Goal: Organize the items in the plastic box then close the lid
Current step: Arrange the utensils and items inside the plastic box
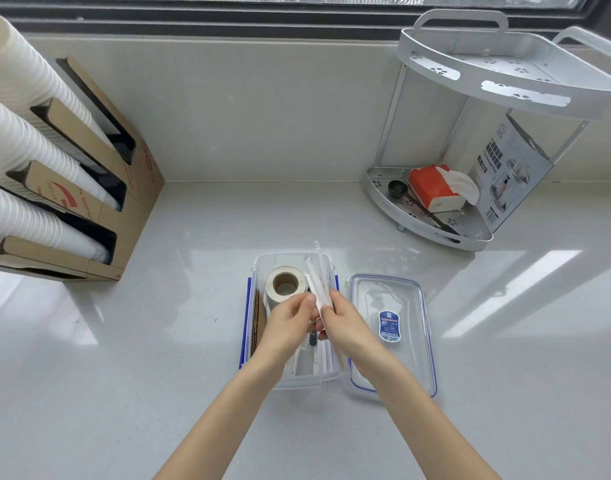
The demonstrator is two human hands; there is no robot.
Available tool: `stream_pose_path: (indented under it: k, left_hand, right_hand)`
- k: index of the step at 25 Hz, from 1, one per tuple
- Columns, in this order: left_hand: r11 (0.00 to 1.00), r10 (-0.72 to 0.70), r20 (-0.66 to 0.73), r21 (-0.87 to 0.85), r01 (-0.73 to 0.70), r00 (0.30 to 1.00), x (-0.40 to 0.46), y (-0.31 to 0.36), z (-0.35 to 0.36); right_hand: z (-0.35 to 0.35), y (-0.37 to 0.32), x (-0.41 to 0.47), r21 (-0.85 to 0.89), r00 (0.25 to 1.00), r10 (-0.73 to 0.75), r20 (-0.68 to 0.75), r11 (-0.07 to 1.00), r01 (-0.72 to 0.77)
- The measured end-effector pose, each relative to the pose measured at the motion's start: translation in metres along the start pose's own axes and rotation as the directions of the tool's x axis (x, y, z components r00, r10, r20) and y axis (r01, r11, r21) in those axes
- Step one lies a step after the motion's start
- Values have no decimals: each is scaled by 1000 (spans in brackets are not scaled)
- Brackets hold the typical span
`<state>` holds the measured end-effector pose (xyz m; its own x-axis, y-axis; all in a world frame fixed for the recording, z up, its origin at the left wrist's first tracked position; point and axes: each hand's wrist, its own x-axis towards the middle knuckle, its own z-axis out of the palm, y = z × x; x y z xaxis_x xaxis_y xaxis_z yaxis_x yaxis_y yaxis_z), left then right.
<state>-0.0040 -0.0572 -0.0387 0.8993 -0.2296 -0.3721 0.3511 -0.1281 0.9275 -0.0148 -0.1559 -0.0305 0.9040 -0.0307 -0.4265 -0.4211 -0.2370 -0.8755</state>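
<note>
- Clear plastic box [262, 263] on desk [158, 341]; lid [425, 327] off, just right.
- Both hands, left [290, 318] & right [345, 323], clamped on white packets [318, 271] over box.
- Tape roll [285, 284] inside; corner rack [470, 237] well behind.

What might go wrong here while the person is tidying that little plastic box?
The long white wrapped sticks both hands hold poke past the far rim of the plastic box; left like that, they could stop the lid from closing. The roll of tape stands tall and might also block it. The left hand and right hand crowd the box and could tip the cardboard piece.
</note>
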Motion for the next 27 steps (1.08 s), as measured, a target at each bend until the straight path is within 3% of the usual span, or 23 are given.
stream_pose_path:
  k: [1,3,8,17,19,22,27]
  left_hand:
    - [994,-23,45,-108,28,999,3,4,1]
    - [988,22,33,-150,-16,999,7,14,2]
    - [989,118,-86,-78,-124,989,6,10,-2]
    - [989,139,-65,-40,-142,988,1,-10,-9]
    - [991,133,-92,31,-131,987,2,-11,-9]
    - [924,233,-129,337,-178,964,6,-13,-11]
    - [818,249,-43,544,-186,968,8,-12,-9]
  right_hand:
    - [3,0,-1,-44,999,-46,-23,998,45]
    - [5,-2,-2,-119,989,-141,-39,984,135]
    - [9,-2,-3,-98,974,-226,-10,970,224]
    - [19,11,-6,-176,965,-258,54,948,263]
    - [19,16,-5,-302,952,-303,26,906,297]
    - [12,22,-1,-478,942,-336,-23,831,285]
    - [-1,18,3,-511,951,-308,-36,823,247]
